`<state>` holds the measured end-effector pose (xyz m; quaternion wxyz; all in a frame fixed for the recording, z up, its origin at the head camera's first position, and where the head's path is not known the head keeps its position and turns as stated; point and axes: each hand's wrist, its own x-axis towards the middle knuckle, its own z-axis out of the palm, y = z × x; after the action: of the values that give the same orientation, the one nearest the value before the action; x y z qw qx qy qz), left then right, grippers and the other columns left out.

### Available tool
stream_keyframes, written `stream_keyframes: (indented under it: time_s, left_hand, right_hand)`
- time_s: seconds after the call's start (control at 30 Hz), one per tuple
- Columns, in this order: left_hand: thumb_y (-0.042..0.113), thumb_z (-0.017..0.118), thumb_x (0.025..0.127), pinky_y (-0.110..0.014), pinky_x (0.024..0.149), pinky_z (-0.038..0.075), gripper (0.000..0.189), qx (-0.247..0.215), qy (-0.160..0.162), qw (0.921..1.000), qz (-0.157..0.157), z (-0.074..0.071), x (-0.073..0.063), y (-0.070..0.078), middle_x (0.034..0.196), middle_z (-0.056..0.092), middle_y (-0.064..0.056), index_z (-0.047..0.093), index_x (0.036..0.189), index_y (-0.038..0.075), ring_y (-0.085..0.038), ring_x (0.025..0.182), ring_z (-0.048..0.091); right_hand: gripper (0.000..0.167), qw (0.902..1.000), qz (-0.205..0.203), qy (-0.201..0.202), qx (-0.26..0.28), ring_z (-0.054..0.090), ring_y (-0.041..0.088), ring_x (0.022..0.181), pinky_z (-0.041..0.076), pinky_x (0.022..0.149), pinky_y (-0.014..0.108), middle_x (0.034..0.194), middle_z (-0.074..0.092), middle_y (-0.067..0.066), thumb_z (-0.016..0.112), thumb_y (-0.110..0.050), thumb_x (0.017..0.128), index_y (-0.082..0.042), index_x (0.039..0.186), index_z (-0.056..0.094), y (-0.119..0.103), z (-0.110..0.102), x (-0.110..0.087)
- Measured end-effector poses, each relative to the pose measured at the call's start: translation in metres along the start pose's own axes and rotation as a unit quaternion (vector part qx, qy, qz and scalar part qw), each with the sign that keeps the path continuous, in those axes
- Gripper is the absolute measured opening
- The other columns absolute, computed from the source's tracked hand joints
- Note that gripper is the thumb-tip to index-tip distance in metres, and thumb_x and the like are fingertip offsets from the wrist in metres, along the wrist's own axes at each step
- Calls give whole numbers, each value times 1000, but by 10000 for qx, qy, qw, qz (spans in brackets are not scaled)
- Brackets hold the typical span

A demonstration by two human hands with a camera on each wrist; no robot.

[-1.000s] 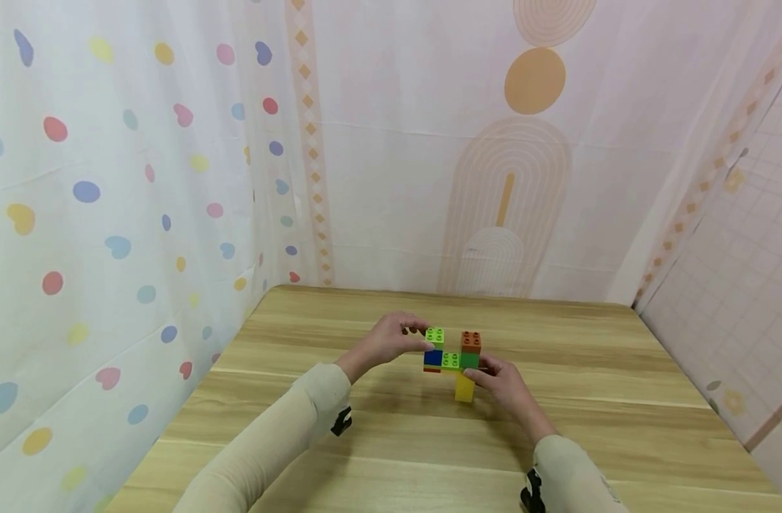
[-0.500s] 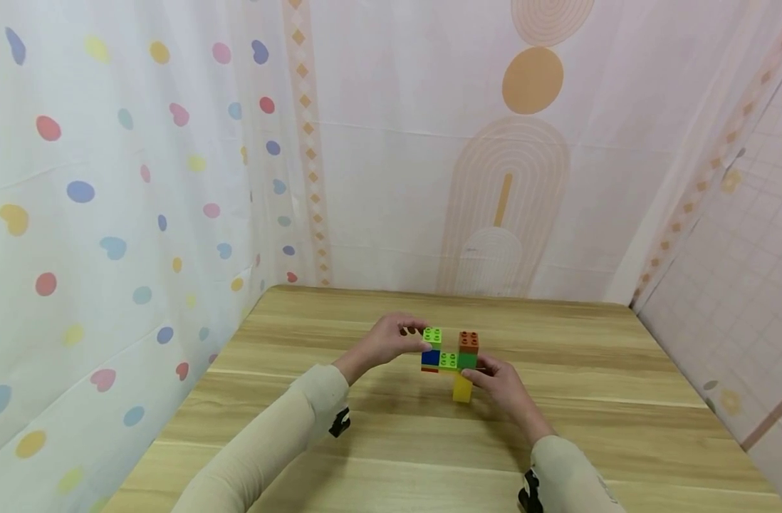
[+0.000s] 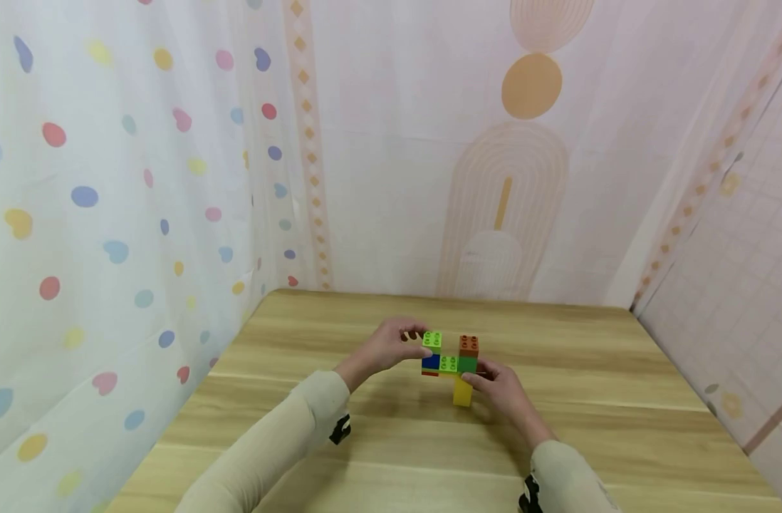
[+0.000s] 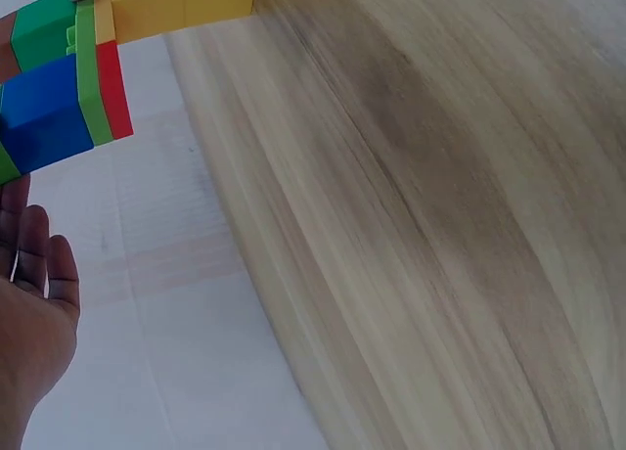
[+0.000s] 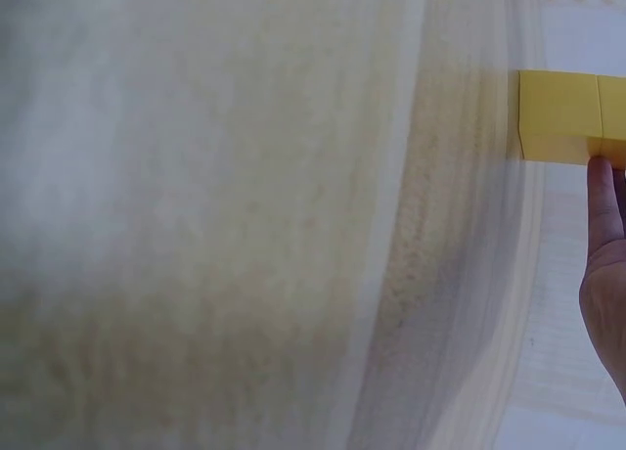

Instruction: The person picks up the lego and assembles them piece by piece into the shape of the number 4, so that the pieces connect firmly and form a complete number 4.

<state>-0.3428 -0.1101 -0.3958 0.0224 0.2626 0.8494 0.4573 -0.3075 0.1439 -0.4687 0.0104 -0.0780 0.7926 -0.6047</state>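
A toy building-brick structure stands on its yellow bricks [image 3: 463,392] on the table. A light green plate [image 3: 449,364] spans its top, with a red piece [image 4: 113,90] under the left end. On that end sit a blue brick [image 3: 431,362] and a light green brick [image 3: 432,338]. A green brick [image 3: 467,365] topped by a brown one [image 3: 469,346] rises at the right. My left hand [image 3: 386,345] pinches the light green brick between thumb and fingers. With my right hand [image 3: 505,388] I grip the yellow upright near its top, thumb in front; fingers behind it are partly hidden.
The wooden table [image 3: 340,463] reaches back to a patterned curtain [image 3: 391,178]. A dotted curtain [image 3: 128,214] hangs along the left side. Black straps [image 3: 340,429] show at both wrists.
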Motion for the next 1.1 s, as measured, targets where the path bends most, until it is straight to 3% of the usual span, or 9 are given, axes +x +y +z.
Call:
stream_keyframes:
  time_s: [0.33, 0.7, 0.97, 1.1]
  left_hand:
    - [29, 78, 87, -36, 77, 48, 33, 127, 157, 9997, -101, 1, 0, 0, 103, 64, 4, 71, 117, 16, -18, 94, 54]
    - [23, 76, 90, -34, 83, 49, 35, 122, 265, 9994, 184, 4, -1, 0, 111, 65, 2, 69, 123, 12, -18, 99, 56]
    - [24, 75, 91, -35, 86, 49, 46, -129, 316, 9991, 247, 10, -11, -7, 117, 64, 3, 63, 133, 12, -16, 103, 58]
    - [22, 75, 91, -38, 89, 48, 53, -178, 450, 9984, 305, 14, -20, -14, 124, 64, -4, 57, 139, 9, -21, 109, 59]
  right_hand:
    - [36, 10000, -6, 26, 78, 64, 21, 104, 52, 91, 38, 111, 69, 8, 72, -23, 93, -4, 123, 68, -2, 0, 1]
    - [33, 10000, 3, 56, -75, 63, 20, 102, 52, 90, 38, 110, 70, 6, 73, -23, 92, -8, 122, 69, -4, -1, 4]
    - [36, 9996, -9, 163, -232, 63, 21, 105, 51, 93, 40, 113, 69, 5, 72, -29, 92, -7, 121, 69, -1, 3, -2]
    - [37, 9996, -14, 240, -171, 62, 23, 107, 52, 91, 40, 114, 68, 7, 73, -27, 92, -6, 122, 68, -1, 5, -4]
